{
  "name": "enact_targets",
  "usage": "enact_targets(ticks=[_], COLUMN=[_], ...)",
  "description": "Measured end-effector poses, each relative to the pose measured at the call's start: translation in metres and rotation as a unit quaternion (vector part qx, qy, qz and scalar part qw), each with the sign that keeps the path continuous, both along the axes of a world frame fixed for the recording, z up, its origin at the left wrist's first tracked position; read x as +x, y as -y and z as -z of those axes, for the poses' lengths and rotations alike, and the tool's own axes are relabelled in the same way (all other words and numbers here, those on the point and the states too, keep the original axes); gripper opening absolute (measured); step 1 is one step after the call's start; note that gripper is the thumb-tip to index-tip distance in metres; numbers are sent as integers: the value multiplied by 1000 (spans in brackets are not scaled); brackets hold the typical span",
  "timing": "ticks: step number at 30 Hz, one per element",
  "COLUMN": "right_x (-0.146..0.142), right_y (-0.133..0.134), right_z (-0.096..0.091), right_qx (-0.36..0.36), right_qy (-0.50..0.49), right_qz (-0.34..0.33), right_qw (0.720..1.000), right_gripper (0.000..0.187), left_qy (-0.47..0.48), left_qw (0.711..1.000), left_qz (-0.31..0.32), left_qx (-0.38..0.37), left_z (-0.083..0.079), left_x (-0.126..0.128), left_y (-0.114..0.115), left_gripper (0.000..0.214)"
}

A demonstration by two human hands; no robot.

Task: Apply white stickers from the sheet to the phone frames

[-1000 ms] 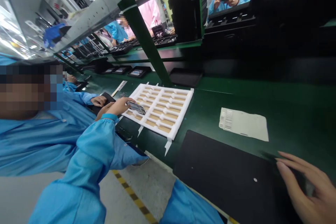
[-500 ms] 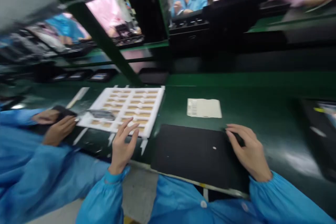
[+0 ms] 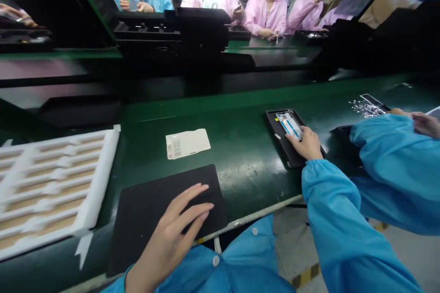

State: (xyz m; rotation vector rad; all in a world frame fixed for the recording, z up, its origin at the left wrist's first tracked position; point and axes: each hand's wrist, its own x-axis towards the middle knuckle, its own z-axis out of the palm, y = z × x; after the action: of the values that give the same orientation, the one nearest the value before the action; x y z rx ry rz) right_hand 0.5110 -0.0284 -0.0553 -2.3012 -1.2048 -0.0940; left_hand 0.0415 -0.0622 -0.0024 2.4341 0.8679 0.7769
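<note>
My right hand (image 3: 307, 144) reaches to the right, its thumb and fingers closed about the lower end of a phone-like device (image 3: 288, 121) with a white and blue face. That device lies in a black tray (image 3: 289, 155), with a yellow tab at its left side. My left hand (image 3: 175, 233) hovers over a black mat (image 3: 137, 210) near the table edge, fingers apart and nothing in them. Beyond the mat lies a cream label sheet (image 3: 192, 142) with small rows of labels at its left end.
A white foam tray (image 3: 107, 169) with tan slots stands at the left. At the right, a co-worker's blue sleeve (image 3: 388, 146) is close to my right arm, beside a pile of small shiny pieces (image 3: 367, 107). Black equipment (image 3: 202, 32) lines the far side.
The view has swung to the right. My right hand has gone from the mat's right side to the device in the black tray; my left hand has moved from near the foam tray to over the mat.
</note>
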Motion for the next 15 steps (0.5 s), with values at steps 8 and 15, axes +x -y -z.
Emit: enact_targets(ticks=[8, 15], right_x=[-15, -129], right_y=[-2, 48], right_z=[-11, -37], right_qx=[30, 166], right_qy=[-58, -181], right_qz=[64, -80], right_qw=[996, 966], right_gripper=[69, 70], left_qy=[-29, 193], left_qw=[969, 867], left_qz=[35, -3], left_qx=[-242, -459], left_z=[2, 3], left_x=[33, 81], left_y=[13, 11], left_gripper=[25, 50])
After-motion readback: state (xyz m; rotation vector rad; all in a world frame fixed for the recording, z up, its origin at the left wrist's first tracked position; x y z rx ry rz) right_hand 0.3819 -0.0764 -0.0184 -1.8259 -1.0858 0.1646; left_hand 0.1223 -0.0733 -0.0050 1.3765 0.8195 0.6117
